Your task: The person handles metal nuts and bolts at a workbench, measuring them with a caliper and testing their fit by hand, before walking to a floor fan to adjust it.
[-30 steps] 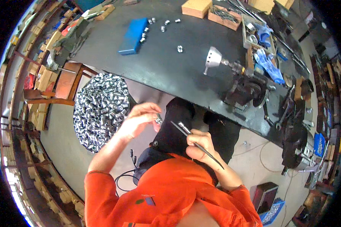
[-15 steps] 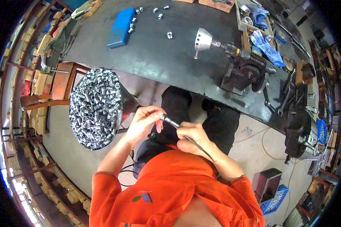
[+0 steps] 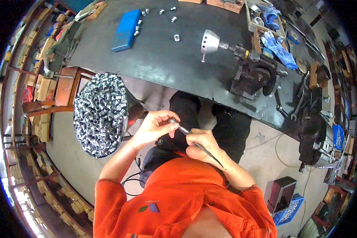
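Small metal sleeve (image 3: 173,120) is pinched in left hand (image 3: 154,127); right hand (image 3: 200,143) grips a thin rod (image 3: 198,144) at it. Basket of sleeves (image 3: 100,113) stands below the workbench's (image 3: 162,59) near edge.

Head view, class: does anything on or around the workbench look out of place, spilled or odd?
A few small metal sleeves lie scattered loose on the dark workbench near the blue box, apart from the heaped basket of sleeves. Otherwise nothing stands out: the left hand holds one sleeve and the right hand a thin tool.
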`<state>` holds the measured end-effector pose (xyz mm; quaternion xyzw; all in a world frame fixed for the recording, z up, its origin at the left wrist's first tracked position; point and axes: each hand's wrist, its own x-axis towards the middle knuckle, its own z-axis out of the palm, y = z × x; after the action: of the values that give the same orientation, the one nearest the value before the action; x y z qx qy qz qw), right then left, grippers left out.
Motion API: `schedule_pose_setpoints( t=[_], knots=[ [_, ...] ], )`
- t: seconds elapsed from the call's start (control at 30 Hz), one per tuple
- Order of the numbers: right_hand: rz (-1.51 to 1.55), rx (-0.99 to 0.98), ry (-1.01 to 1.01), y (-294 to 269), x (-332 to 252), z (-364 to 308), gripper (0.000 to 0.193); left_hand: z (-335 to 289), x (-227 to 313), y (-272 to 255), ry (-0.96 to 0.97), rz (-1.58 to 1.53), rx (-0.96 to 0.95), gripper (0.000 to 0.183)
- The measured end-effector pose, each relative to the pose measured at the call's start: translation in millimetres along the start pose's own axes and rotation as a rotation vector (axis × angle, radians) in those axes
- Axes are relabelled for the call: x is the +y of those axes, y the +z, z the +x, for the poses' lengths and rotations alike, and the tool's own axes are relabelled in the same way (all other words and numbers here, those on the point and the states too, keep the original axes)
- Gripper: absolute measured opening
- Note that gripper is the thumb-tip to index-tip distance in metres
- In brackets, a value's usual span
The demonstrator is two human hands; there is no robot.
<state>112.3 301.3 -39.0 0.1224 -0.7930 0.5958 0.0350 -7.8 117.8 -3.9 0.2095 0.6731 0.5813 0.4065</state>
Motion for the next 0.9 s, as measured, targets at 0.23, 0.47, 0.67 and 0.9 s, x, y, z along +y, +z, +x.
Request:
schedule_pose_setpoints(
  t=[0.23,0.47,0.67,0.9],
  knots=[
    [0.045,0.176,-0.178,-17,-16,-4,0.019,9,-9,-18,0.494,1.15,0.383,0.027],
    [0.081,0.153,-0.227,-11,-19,1,0.022,10,-10,-11,0.484,1.171,0.368,0.027],
    [0.085,0.146,-0.167,-2,-20,13,0.023,11,-11,-3,0.547,1.18,0.336,0.028],
    [-0.118,0.292,-0.245,-6,-3,19,0.023,34,5,7,0.543,1.174,0.252,0.027]
  ],
)
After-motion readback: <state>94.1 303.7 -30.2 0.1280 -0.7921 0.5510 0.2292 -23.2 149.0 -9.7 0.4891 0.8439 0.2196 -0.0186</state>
